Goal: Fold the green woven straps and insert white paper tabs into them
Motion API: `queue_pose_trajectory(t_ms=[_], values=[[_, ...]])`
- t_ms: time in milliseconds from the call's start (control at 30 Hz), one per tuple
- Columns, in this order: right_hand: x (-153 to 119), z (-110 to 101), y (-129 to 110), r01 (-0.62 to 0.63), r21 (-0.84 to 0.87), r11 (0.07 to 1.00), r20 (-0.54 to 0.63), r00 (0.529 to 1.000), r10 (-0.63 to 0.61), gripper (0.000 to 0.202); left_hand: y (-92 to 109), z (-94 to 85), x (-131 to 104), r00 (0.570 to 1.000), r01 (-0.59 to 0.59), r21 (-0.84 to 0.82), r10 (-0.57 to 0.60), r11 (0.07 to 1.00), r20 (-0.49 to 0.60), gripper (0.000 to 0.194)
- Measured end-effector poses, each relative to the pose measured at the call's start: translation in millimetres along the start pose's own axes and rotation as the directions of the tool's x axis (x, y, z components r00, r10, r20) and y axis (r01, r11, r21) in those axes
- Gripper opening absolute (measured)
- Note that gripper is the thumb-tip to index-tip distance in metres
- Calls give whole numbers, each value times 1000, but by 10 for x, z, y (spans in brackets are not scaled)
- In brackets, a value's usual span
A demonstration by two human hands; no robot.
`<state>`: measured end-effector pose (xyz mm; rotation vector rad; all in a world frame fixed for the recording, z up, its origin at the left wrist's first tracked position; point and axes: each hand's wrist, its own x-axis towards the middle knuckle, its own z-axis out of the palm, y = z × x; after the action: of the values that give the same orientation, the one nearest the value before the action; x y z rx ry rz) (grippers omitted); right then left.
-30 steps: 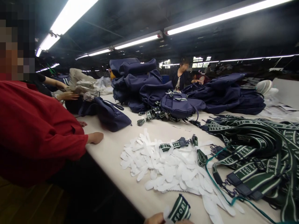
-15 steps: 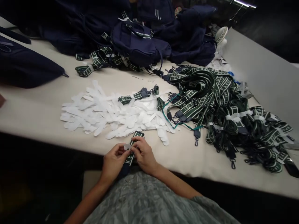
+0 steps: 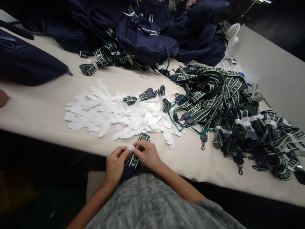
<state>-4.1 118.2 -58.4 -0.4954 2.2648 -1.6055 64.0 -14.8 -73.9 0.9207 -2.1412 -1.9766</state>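
Note:
At the table's near edge my left hand (image 3: 116, 163) and my right hand (image 3: 147, 155) meet over a folded green lettered strap (image 3: 136, 156). Between their fingertips is a small white paper strip (image 3: 130, 147), pressed against the strap. The strap's dark lower end hangs down toward my lap, partly hidden by my hands. Just beyond them lies a spread of several white paper strips (image 3: 114, 112). On that spread rests another green strap (image 3: 143, 95) with a dark clip.
A big heap of green straps (image 3: 235, 111) with clips covers the table's right side. Navy bags (image 3: 143, 38) are piled at the back, and one more navy bag (image 3: 26, 63) lies at the left. Another person's fingertip (image 3: 3, 97) shows at the left edge.
One second ago the view faced along the table, with a person in red beside me. It has tilted down onto my hands, which hold the strap and paper strip almost unchanged since half a second ago.

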Motion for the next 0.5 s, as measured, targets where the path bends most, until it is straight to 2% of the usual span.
queue_pose_trajectory(t_ms=[167, 233, 400, 500], values=[[109, -55, 7, -95, 64, 993, 153, 985, 84, 27, -58, -13, 30, 1000, 23, -62, -23, 998, 3, 37], [130, -52, 30, -114, 114, 987, 181, 979, 93, 25, -69, -18, 32, 1000, 24, -73, -23, 997, 7, 37], [99, 19, 82, -114, 166, 980, 51, 993, 107, 12, -81, -40, 24, 1000, -7, -80, 7, 997, 4, 36], [83, 54, 101, -145, 234, 961, 37, 989, 140, 14, -76, -41, 20, 999, -52, -59, 51, 997, -11, 34]])
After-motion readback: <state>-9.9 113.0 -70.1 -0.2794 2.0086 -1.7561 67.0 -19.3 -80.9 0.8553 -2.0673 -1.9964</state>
